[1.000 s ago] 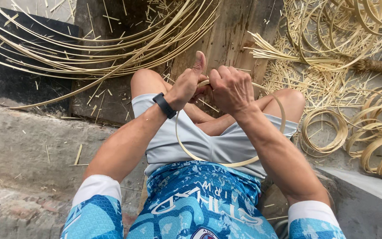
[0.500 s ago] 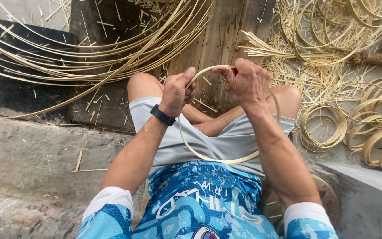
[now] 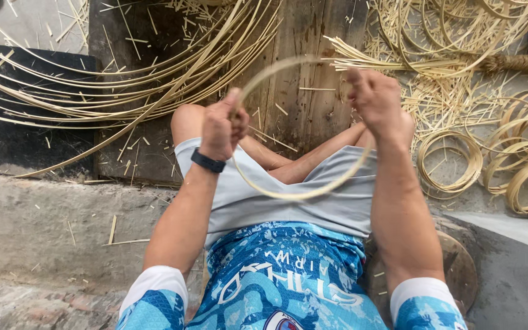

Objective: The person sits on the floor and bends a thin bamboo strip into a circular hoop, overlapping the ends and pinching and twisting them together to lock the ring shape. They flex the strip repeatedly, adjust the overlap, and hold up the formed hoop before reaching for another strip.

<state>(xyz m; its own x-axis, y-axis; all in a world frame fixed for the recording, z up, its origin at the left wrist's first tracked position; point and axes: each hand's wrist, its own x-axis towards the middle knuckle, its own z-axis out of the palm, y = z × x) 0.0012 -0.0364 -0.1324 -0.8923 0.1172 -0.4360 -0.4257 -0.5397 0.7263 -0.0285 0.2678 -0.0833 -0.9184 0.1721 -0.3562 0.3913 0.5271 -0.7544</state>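
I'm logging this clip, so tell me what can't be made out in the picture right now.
Head view only:
- Hoop: its far arc is motion-blurred, so whether the ends overlap or are joined is unclear.
- Right hand: seen from the back; fingertips and grip hidden.
- Left hand: fist covers the hoop there.
- Long strips: cut off by the left edge.
- Coils: cut off by the right edge.

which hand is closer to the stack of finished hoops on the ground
Right. The right hand grips the hoop just left of the finished hoops; the left hand grips the hoop's far side, farther away.
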